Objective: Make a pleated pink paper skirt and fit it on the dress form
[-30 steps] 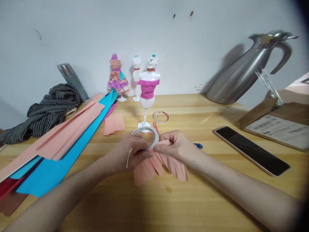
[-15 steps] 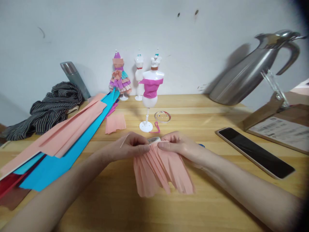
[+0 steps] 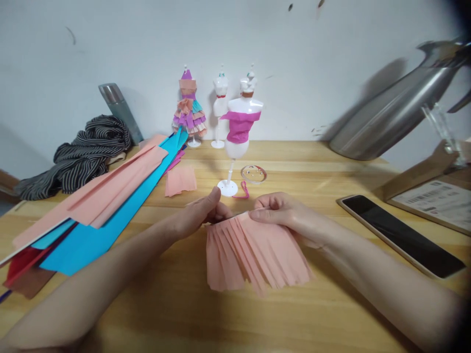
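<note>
A pleated piece of salmon-pink crepe paper (image 3: 253, 257) hangs fanned out between my hands, its gathered edge at the top. My right hand (image 3: 283, 212) pinches that edge between thumb and curled fingers. At the upper left corner, my left hand (image 3: 200, 211) has its thumb lifted off while its fingers curl behind the edge; what they grip is hidden. A thin dark rim shows above the paper between the hands. Just beyond stands a small white mannequin (image 3: 235, 149) with a magenta paper wrap (image 3: 241, 127) round its torso. A small stack of pink paper pieces (image 3: 181, 180) lies left of its base.
Long pink and blue paper sheets (image 3: 110, 228) slant across the left, beside a striped cloth (image 3: 88, 147) and a flask (image 3: 119, 110). Behind are a mannequin in a ruffled dress (image 3: 189, 110) and white ones. A phone (image 3: 401, 233), a cardboard box (image 3: 427, 196) and a steel jug (image 3: 390, 108) occupy the right.
The white tape roll tipped down behind the pink paper and is now mostly out of sight. The paper has spread wider. My left thumb has come up off its edge. The view has shifted left.
</note>
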The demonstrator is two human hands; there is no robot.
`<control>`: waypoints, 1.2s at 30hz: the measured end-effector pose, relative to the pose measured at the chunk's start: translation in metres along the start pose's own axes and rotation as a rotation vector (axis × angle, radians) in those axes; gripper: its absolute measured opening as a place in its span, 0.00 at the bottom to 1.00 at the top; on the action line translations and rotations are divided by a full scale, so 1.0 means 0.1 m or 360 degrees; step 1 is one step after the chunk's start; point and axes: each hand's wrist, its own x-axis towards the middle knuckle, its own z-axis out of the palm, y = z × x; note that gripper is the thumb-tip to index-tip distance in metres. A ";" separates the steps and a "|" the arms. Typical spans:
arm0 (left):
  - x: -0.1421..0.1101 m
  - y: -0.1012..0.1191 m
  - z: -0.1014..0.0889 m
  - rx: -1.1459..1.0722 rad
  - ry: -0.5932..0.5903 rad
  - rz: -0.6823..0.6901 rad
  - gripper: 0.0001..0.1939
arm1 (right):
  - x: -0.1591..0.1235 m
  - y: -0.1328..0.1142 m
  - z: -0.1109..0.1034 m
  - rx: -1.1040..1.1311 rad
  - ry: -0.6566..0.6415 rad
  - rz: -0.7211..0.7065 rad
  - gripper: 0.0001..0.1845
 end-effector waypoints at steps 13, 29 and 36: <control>-0.11 0.21 0.14 0.0466 0.0138 -0.0087 0.19 | -0.07 -0.05 0.10 -0.0116 -0.0051 -0.0167 0.20; -0.08 0.16 0.19 0.0430 0.0189 -0.0111 0.13 | -0.21 -0.09 0.15 -0.0380 -0.0149 -0.0355 0.18; -0.07 0.18 0.25 0.0426 0.0193 -0.0114 0.16 | -0.20 -0.06 0.15 -0.0388 -0.0187 -0.0394 0.14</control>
